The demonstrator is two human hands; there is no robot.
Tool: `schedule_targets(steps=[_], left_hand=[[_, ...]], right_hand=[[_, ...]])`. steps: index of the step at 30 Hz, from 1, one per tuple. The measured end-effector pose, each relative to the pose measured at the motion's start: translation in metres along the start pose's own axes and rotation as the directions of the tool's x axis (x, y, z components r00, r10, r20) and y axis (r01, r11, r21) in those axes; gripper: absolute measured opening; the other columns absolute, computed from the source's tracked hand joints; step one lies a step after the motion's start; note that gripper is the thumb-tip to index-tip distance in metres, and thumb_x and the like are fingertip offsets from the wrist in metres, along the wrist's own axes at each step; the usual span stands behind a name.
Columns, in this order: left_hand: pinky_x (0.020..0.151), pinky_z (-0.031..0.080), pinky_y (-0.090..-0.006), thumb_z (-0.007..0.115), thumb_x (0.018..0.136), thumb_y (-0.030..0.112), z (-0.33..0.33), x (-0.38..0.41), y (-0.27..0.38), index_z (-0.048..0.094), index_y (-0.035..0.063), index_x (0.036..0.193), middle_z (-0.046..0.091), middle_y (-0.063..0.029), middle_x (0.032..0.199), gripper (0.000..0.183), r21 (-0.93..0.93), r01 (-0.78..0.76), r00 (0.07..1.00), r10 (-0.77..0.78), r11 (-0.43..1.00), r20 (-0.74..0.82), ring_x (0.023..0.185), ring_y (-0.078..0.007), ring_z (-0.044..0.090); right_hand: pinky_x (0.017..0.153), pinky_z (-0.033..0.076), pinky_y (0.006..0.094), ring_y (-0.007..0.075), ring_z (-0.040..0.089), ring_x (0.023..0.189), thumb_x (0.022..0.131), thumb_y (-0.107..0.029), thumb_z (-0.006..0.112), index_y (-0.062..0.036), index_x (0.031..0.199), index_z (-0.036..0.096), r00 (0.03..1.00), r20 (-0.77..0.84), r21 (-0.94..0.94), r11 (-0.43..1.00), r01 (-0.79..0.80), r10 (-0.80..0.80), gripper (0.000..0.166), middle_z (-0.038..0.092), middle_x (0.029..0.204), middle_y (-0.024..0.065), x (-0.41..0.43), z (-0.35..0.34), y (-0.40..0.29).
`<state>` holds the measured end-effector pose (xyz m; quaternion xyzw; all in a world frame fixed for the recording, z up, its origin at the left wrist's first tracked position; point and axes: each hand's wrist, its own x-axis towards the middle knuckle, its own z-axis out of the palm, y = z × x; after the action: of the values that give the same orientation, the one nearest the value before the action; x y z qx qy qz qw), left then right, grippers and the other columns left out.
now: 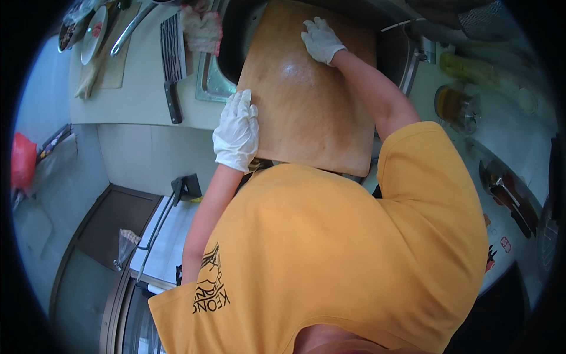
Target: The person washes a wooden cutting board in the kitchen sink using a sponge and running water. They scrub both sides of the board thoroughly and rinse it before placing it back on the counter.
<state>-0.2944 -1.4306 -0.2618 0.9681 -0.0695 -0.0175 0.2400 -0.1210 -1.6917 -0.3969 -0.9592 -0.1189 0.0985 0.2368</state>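
A large wooden cutting board (305, 106) lies over the sink (234, 48) and reaches to my body. Its surface has a wet-looking shine near the middle. My left hand (237, 128), in a white disposable glove, grips the board's left edge; part of its underside is hidden. Farther up, near the board's right side, my right hand (322, 42) rests flat on the wood. That hand wears a matching glove, its fingers are slightly apart, and nothing is in it.
Left of the sink lies a cleaver (173, 66) with a black handle, beside a pink-edged cloth (201, 28). A pan handle (132, 31) and a plate (94, 35) are farther left. On the right stand a jar of amber liquid (449, 104) and a faucet (422, 56).
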Motion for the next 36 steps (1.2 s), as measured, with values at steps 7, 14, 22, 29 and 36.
schedule_targets(steps=[7, 14, 22, 29, 36], left_hand=[[0.104, 0.044, -0.0404, 0.048, 0.098, 0.017, 0.007, -0.001, -0.005, 0.058, 0.0014, 0.127, 0.061, -0.0185, 0.125, 0.034, -0.014, 0.02, 1.0, -0.02, 1.0, -0.013, 0.12, -0.0357, 0.056], [0.103, 0.044, -0.0404, 0.048, 0.098, 0.016, 0.002, -0.005, -0.001, 0.057, 0.0023, 0.128, 0.061, -0.0181, 0.126, 0.035, -0.024, 0.058, 0.998, -0.058, 0.998, -0.002, 0.121, -0.035, 0.055], [0.105, 0.041, -0.0421, 0.052, 0.096, 0.018, -0.002, -0.001, -0.001, 0.047, 0.003, 0.139, 0.054, -0.02, 0.135, 0.045, -0.058, 0.078, 0.994, -0.082, 0.995, -0.076, 0.126, -0.0374, 0.049], [0.113, 0.03, -0.0453, 0.053, 0.096, 0.022, -0.005, -0.001, -0.003, 0.036, -0.0021, 0.145, 0.042, -0.0225, 0.145, 0.057, -0.119, 0.019, 0.988, -0.037, 0.993, -0.151, 0.134, -0.0404, 0.039], [0.112, 0.032, -0.0441, 0.055, 0.095, 0.02, -0.011, 0.003, -0.002, 0.037, -0.0004, 0.145, 0.043, -0.0223, 0.144, 0.057, -0.126, 0.05, 0.996, -0.058, 0.991, -0.06, 0.133, -0.0406, 0.04]], right_hand=[[0.12, 0.017, 0.0417, 0.0376, 0.022, 0.145, 0.097, -0.018, 0.043, 0.0009, 0.149, 0.03, 0.823, 0.371, 0.114, 0.9, 0.42, -0.431, 0.057, 0.026, 0.154, 0.0249, -0.142, -0.065, -0.121], [0.116, 0.027, 0.042, 0.0373, 0.034, 0.139, 0.096, -0.027, 0.045, 0.0004, 0.141, 0.042, 0.938, 0.23, -0.06, 0.958, 0.279, -0.258, 0.053, 0.038, 0.148, 0.0236, -0.029, -0.005, -0.078], [0.107, 0.039, 0.0408, 0.0376, 0.052, 0.121, 0.085, -0.018, 0.057, 0.0034, 0.123, 0.059, 0.86, 0.38, -0.512, 0.697, 0.502, -0.34, 0.043, 0.055, 0.132, 0.0236, 0.029, 0.018, -0.085], [0.104, 0.04, 0.0426, 0.0391, 0.05, 0.118, 0.09, -0.017, 0.048, 0.0005, 0.121, 0.054, 0.86, 0.126, 0.647, 0.698, 0.307, -0.495, 0.036, 0.053, 0.129, 0.0226, -0.08, -0.047, -0.2], [0.099, 0.046, 0.0439, 0.037, 0.057, 0.116, 0.091, -0.014, 0.044, -0.0055, 0.118, 0.064, 0.975, 0.171, -0.35, 0.916, 0.196, -0.144, 0.035, 0.061, 0.124, 0.0194, 0.126, 0.049, -0.045]])
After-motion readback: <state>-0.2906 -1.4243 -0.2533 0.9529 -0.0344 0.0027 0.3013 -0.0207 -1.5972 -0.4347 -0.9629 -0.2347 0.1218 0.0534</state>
